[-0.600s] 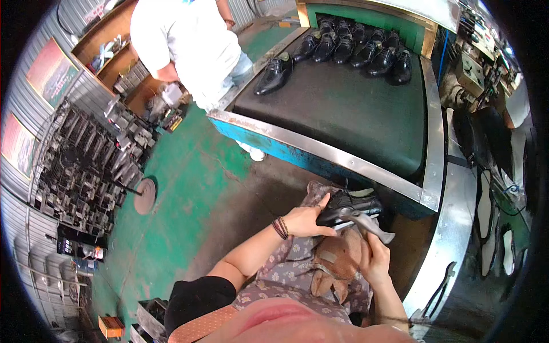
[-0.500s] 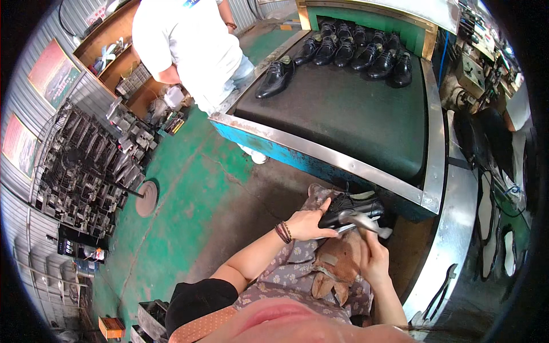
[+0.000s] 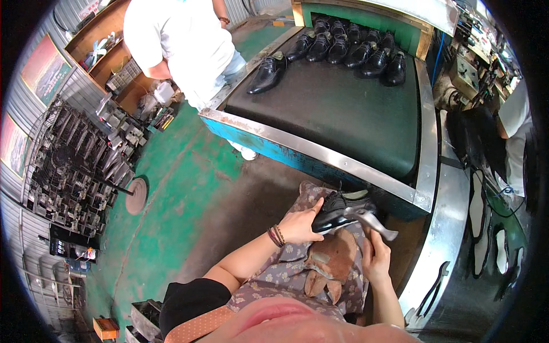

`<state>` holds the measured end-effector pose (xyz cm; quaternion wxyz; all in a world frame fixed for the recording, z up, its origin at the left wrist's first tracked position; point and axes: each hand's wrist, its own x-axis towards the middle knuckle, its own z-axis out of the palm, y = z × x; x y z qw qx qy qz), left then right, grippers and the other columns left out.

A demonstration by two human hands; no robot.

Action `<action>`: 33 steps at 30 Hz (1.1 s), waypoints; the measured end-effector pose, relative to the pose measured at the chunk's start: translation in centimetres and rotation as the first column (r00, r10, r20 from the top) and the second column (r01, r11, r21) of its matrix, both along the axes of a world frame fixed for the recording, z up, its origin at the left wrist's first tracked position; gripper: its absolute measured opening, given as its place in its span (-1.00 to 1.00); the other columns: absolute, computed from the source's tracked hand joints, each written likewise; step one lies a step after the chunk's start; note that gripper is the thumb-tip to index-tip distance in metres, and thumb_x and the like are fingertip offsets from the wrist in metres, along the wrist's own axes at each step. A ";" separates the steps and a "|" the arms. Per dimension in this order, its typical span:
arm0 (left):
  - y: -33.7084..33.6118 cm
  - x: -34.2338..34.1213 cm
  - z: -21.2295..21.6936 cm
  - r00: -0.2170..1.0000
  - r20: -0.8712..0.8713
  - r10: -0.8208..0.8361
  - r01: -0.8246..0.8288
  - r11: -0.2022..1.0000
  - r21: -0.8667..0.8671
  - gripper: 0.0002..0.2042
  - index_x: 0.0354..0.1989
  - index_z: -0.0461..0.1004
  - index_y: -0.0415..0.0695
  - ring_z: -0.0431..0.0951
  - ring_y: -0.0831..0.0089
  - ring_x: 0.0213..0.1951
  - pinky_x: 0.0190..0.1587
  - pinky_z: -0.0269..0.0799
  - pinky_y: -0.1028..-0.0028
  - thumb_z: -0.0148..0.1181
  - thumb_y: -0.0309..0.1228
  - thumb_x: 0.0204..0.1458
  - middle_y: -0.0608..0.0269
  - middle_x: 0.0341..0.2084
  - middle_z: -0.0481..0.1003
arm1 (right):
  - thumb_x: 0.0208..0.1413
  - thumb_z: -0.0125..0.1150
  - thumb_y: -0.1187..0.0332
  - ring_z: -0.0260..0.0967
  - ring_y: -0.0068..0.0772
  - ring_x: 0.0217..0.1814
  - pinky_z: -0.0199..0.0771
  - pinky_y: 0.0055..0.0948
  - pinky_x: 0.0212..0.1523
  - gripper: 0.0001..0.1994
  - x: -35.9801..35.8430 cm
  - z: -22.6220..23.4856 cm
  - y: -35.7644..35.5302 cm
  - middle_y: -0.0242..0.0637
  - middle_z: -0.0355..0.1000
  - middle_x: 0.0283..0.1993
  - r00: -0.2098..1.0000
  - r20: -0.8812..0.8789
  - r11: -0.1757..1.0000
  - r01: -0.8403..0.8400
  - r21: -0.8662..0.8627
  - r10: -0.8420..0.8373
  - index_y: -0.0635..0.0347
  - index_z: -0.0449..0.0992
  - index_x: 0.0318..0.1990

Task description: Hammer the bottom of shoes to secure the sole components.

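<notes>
A black leather lace-up shoe [image 3: 331, 216] rests across my lap, sole side toward me. My left hand [image 3: 302, 226] grips it at the toe end, thumb below and fingers along the upper. In my right hand [image 3: 376, 256] is a hammer with a curved metal head [image 3: 370, 220], held by its handle. The head overlaps the shoe's lower edge; whether it touches cannot be told. Under the shoe, a brown leather-like patch [image 3: 337, 251] lies on my flowered apron [image 3: 274, 280].
Ahead is a dark conveyor belt [image 3: 326, 114] with a metal rim, carrying several black shoes [image 3: 360, 54]. A person in white [image 3: 183, 46] stands at its left. Pincers [image 3: 437, 288] and pale insole shapes [image 3: 501, 251] lie on the right bench. A loaded rack [image 3: 68, 154] stands at left.
The hammer head has swung a little right and turned, and no longer looks blurred. My left hand still holds the shoe. The whole view has shifted slightly; a person's white clothing shows more at far right.
</notes>
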<state>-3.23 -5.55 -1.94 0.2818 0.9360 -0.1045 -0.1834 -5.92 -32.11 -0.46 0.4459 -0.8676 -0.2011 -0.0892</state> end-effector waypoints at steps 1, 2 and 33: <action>0.0 0.1 0.3 1.000 -0.004 0.000 0.000 1.000 -0.002 0.09 0.46 -0.24 -0.21 0.55 -0.02 -0.06 -0.03 0.47 0.17 0.32 -0.03 -0.16 -0.14 -0.03 0.49 | 0.16 0.13 0.53 0.55 0.13 -0.23 0.53 -0.25 -0.25 -0.69 -0.4 0.4 0.9 0.06 0.54 -0.25 0.997 0.037 0.988 0.067 0.139 -0.073 0.38 0.43 0.06; 0.1 0.2 0.6 0.999 -0.053 -0.003 0.003 1.000 0.010 0.11 0.46 -0.28 -0.19 0.54 -0.04 -0.05 -0.01 0.46 0.17 0.34 -0.02 -0.16 -0.17 -0.04 0.49 | 0.16 0.12 0.52 0.55 0.15 -0.23 0.53 -0.23 -0.25 -0.70 -0.5 -0.2 1.1 0.07 0.53 -0.24 0.996 0.034 0.988 0.073 0.137 -0.078 0.36 0.43 0.05; 4.5 -3.5 -9.9 0.841 -0.470 0.269 -0.542 0.410 -0.734 -0.73 -0.11 0.54 -0.23 0.52 0.55 -0.16 -0.10 0.44 0.51 0.17 -0.25 0.21 0.33 -0.23 0.55 | 0.18 0.15 0.47 0.53 0.05 -0.12 0.49 -0.30 -0.09 -0.72 -4.9 -5.0 -1.6 0.08 0.52 -0.15 0.993 -0.026 0.992 0.115 0.056 -0.114 0.40 0.48 0.01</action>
